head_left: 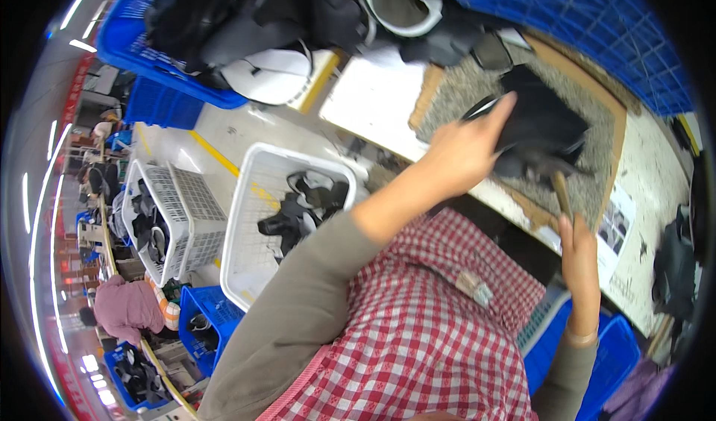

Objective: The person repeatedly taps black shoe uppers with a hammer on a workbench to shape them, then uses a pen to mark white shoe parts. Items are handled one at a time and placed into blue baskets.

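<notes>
A black shoe upper (538, 115) lies on a rough grey slab (466, 85) on the white bench. My left hand (466, 151) is at its near left edge, index finger stretched along it and the other fingers curled at the edge, partly hidden. In my right hand (580, 261), the fingers are wrapped round the wooden handle of a hammer (561, 193). The hammer's head is blurred and lies at the lower edge of the upper, over the slab; I cannot tell whether it touches.
Brown cardboard (608, 152) borders the slab. Dark shoe uppers fill a blue crate (123, 41) at the far left and crowd the bench's far side. A white basket (250, 197) of black pieces stands left of my arm. A blue crate (589, 26) rises at the far right.
</notes>
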Demonstrator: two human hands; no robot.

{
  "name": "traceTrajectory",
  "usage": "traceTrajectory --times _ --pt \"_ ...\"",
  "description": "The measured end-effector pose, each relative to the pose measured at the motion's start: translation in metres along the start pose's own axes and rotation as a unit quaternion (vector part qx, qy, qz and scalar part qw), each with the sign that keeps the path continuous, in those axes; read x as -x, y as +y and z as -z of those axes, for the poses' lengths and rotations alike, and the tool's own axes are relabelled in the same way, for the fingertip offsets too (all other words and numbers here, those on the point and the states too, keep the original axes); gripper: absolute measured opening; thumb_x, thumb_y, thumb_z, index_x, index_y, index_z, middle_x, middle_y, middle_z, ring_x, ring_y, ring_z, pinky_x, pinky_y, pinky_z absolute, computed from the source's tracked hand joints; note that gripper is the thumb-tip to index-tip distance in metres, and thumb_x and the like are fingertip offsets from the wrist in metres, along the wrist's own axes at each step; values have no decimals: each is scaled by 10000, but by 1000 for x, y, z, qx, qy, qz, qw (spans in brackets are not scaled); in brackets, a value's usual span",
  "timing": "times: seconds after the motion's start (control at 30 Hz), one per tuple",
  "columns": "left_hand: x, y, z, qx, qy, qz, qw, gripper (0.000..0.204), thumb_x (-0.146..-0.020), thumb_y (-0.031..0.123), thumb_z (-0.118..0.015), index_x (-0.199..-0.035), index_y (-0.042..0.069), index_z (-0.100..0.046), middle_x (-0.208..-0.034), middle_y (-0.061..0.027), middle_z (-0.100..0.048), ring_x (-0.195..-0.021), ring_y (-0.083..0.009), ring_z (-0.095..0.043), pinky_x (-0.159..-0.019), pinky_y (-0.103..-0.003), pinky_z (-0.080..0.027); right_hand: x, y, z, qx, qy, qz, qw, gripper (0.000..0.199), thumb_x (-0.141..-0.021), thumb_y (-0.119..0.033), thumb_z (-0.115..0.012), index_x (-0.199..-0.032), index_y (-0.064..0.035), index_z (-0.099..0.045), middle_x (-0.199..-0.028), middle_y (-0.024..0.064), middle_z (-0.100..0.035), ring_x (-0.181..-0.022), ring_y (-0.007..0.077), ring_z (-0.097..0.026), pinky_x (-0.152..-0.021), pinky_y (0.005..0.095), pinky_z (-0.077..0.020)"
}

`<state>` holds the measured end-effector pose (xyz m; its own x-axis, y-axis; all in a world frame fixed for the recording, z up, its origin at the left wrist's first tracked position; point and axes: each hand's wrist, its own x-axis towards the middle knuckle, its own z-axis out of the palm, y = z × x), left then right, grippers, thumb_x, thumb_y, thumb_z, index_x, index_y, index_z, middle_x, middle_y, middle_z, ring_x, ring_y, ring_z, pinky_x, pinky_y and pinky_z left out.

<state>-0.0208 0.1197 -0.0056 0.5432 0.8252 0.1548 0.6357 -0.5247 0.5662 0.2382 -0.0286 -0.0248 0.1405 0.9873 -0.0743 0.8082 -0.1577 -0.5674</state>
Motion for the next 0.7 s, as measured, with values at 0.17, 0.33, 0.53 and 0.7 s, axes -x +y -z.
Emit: traceTrajectory --times 0.17,0.33,0.53,0.7 --pt "166 -62 127 -109 -63 308 943 762 -978 255 -673 -1624 162 -279 -1435 -308 -550 -1319 -460 -547 -1095 -504 -457 56 9 27 -105 -57 -122 985 358 -1101 -316 -509 -1041 30 -578 -619 70 -474 -566 125 -458 -503 332 -372" --pt "154 -168 245 -166 72 189 965 496 -930 209 -729 -1383 54 -600 -1420 -185 -609 -1301 -352 -588 -1060 -418 -478 37 -1 11 -217 -27 -132 967 362 -1099 -383 -505 -932 -64 -546 -640 -60 -416 -518 46 -356 -461 242 -297" --pt "-42 -336 349 -331 334 103 876 556 -900 371 -752 -1326 27 -653 -1301 -216 -666 -1207 -395 -627 -1052 -427 -483 20 -30 -2 -126 -81 -39 988 401 -1078 -382 -554 -1012 13 -560 -634 91 -519 -572 174 -502 -539 346 -411" --pt "-87 -395 361 -63 126 383 913 842 -915 641 -666 -1369 -65 -610 -1360 -272 -628 -1268 -346 -610 -1075 -410 -458 22 -24 -8 -104 -84 -155 979 409 -1074 -381 -565 -1021 24 -565 -632 115 -533 -582 185 -517 -560 350 -432"
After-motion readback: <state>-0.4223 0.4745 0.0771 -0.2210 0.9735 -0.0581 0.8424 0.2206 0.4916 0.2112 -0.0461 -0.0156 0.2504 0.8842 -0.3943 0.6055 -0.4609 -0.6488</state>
